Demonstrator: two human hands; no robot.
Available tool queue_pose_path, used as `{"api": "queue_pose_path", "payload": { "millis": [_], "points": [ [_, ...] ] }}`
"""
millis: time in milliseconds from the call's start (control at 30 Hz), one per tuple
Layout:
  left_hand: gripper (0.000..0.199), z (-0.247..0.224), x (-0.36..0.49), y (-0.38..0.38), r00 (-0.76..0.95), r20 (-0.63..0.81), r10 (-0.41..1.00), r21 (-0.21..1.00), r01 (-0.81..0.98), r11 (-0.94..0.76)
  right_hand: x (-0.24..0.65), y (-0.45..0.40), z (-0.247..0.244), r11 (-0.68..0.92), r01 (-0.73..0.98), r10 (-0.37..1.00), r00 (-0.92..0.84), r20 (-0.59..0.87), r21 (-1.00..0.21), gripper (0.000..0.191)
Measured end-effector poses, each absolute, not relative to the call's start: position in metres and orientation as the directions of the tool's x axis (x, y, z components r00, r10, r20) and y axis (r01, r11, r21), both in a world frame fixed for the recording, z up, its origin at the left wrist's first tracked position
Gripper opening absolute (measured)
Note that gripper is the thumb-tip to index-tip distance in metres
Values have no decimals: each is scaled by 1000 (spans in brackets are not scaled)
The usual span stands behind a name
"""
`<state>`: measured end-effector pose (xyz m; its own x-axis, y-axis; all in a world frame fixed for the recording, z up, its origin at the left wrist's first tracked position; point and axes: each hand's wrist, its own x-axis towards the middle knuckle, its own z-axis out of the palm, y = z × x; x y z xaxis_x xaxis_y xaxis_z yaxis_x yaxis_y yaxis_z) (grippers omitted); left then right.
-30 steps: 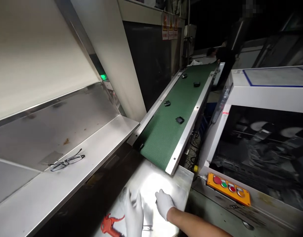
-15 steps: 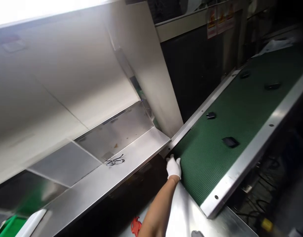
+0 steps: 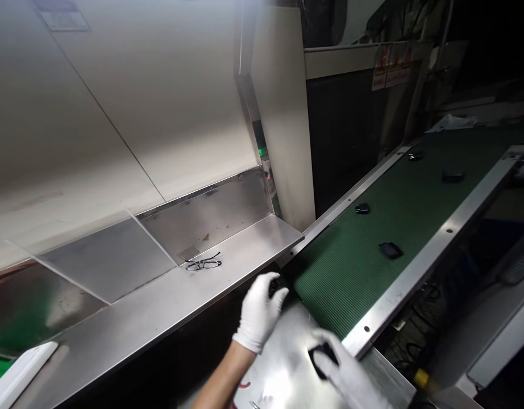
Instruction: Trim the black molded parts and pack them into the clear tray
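Note:
My left hand (image 3: 258, 312), in a white glove, is closed with thumb and fingers around a small black part (image 3: 274, 286) near the lower left corner of the green conveyor belt (image 3: 347, 278). Most of that part is hidden by the fingers. Lower right, above the shiny metal surface (image 3: 283, 363), my gloved right hand (image 3: 347, 369) grips a flat black piece (image 3: 316, 361); this hand is blurred by motion. On the belt lie several similar black pieces, the closest one (image 3: 390, 250) towards the middle.
A metal shelf (image 3: 245, 250) with upright dividers runs along the left, and eyeglasses (image 3: 203, 263) rest on it. Metal rails (image 3: 419, 261) edge the belt. Warning signs (image 3: 392, 68) hang on the machine behind. Cables lie on the floor at right.
My left hand has drawn back left from the belt's end and now holds a black part. My right hand has come into view gripping a black piece. The camera view has shifted.

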<state>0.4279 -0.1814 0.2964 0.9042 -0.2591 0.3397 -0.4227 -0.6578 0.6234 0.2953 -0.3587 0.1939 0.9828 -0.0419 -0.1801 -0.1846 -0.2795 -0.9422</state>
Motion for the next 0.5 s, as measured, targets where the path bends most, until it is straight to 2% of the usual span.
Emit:
{"api": "queue_pose_path", "payload": {
  "millis": [67, 100, 133, 167, 267, 367, 500],
  "points": [
    [35, 332, 438, -154, 853, 444, -274, 465, -481, -744, 336, -363, 265, -353, 35, 45, 999, 21, -935, 46],
    [34, 346, 448, -143, 850, 459, -258, 411, -461, -787, 361, -361, 297, -449, 130, 66, 991, 112, -884, 44],
    [34, 356, 461, -135, 856, 456, -242, 392, -438, -809, 387, -357, 324, -571, 251, 133, 968, 214, -782, 42],
    [32, 362, 474, -128, 866, 445, -229, 388, -417, -822, 414, -352, 346, -693, 373, 227, 925, 304, -617, 38],
    [31, 362, 506, -117, 888, 399, -229, 422, -400, -814, 484, -330, 377, -751, 483, 363, 872, 330, -450, 30],
    [42, 345, 520, -115, 896, 384, -224, 459, -396, -795, 525, -314, 372, -763, 529, 461, 848, 260, -372, 30],
    [48, 333, 524, -111, 898, 384, -215, 480, -393, -784, 540, -311, 350, -751, 571, 519, 821, 239, -330, 41]
  ]
}}
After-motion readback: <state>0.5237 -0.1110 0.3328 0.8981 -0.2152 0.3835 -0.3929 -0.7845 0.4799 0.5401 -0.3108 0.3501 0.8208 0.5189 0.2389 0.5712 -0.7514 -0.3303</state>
